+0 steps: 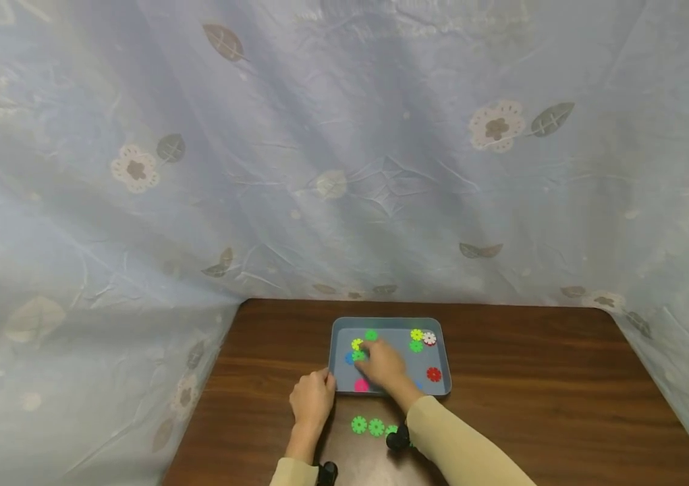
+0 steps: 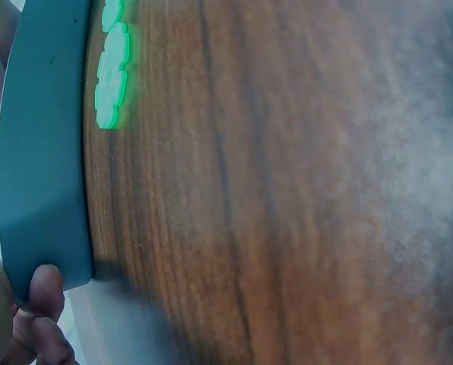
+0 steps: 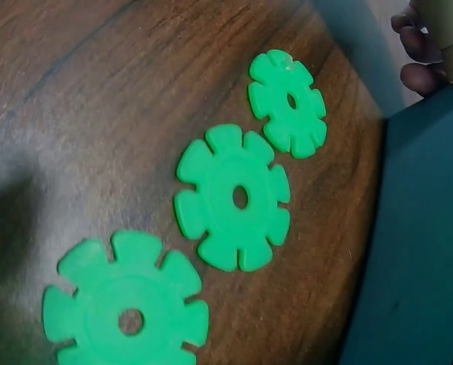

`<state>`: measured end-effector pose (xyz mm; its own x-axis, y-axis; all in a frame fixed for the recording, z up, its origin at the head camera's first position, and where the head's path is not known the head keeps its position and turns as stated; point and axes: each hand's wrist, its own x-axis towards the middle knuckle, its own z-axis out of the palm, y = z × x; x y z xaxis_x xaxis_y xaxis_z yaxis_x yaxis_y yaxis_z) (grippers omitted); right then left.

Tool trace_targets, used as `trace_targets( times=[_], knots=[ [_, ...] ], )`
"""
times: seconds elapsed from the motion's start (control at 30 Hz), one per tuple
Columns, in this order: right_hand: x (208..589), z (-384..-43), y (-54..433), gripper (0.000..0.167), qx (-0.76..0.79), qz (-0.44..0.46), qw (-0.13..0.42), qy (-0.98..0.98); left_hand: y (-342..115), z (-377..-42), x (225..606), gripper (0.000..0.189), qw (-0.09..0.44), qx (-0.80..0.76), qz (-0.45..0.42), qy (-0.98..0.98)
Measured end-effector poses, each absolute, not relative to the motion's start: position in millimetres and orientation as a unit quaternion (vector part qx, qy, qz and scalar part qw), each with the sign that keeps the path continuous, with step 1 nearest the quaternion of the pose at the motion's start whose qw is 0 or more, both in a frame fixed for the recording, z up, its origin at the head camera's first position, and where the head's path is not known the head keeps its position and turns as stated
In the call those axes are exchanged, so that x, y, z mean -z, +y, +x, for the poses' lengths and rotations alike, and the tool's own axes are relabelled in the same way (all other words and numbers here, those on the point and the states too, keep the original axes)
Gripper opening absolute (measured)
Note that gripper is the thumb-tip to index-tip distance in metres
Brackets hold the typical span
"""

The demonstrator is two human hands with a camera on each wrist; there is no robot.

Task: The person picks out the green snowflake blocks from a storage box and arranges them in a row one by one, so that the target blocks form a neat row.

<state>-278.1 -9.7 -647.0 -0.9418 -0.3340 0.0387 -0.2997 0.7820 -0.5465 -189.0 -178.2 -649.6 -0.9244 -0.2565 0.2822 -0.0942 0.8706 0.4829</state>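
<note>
Nearest: row of green, notched, round plastic discs (image 1: pixel 374 424) flat on dark brown wood-grain table (image 1: pixel 532 378), near side of a shallow, grey-blue, rectangular tray (image 1: pixel 399 331). Left hand (image 1: pixel 312 398) grips the tray's near left corner, thumb against outer wall. Inside, near side: pink notched disc (image 1: pixel 361 385) at left, red notched disc (image 1: pixel 434 374) at right. Right hand (image 1: pixel 385 366) reaches over the tray's left half, fingertips at another green disc (image 1: pixel 358 355); cannot tell whether they pinch it. Beside that, blue notched disc (image 1: pixel 349 358) and yellow notched disc (image 1: pixel 357 343). Farther, right: white notched disc (image 1: pixel 429 339) just beside second yellow disc (image 1: pixel 417 334). Behind table: pale blue-grey sheet (image 1: pixel 332 135) with leaf and flower prints
</note>
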Motion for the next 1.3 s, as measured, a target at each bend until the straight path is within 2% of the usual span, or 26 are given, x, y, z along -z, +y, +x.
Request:
trace_targets(
  times=[0.1,0.37,0.5,0.63,0.73,0.8,1.07,1.3],
  knots=[
    [652,-276,-9,0.040,0.282,-0.154,0.032,0.946,-175,-187,652,0.037,0.173,0.237,0.090,-0.952],
    [652,-274,-3,0.035,0.296,-0.121,0.039,0.946,-168,-186,654,0.017,0.181,0.237,0.084,-0.951],
    [649,-274,2,0.030,0.335,-0.109,0.045,0.935,-165,-187,654,0.016,0.184,0.239,0.082,-0.950],
    [645,-273,8,0.020,0.368,-0.111,0.043,0.922,-166,-188,653,0.025,0.186,0.243,0.079,-0.949],
    [639,-272,14,0.017,0.387,-0.115,0.031,0.914,-168,-188,652,0.019,0.187,0.248,0.079,-0.947],
    [634,-271,18,0.017,0.400,-0.118,0.020,0.909,-170,-188,651,0.014,0.188,0.248,0.081,-0.947],
    [597,-252,52,0.018,0.449,-0.108,0.005,0.887,-175,-192,647,0.015,0.187,0.254,0.083,-0.945],
    [594,-226,100,0.015,0.459,-0.085,-0.028,0.884,-177,-188,649,0.020,0.182,0.254,0.089,-0.946]
  ],
)
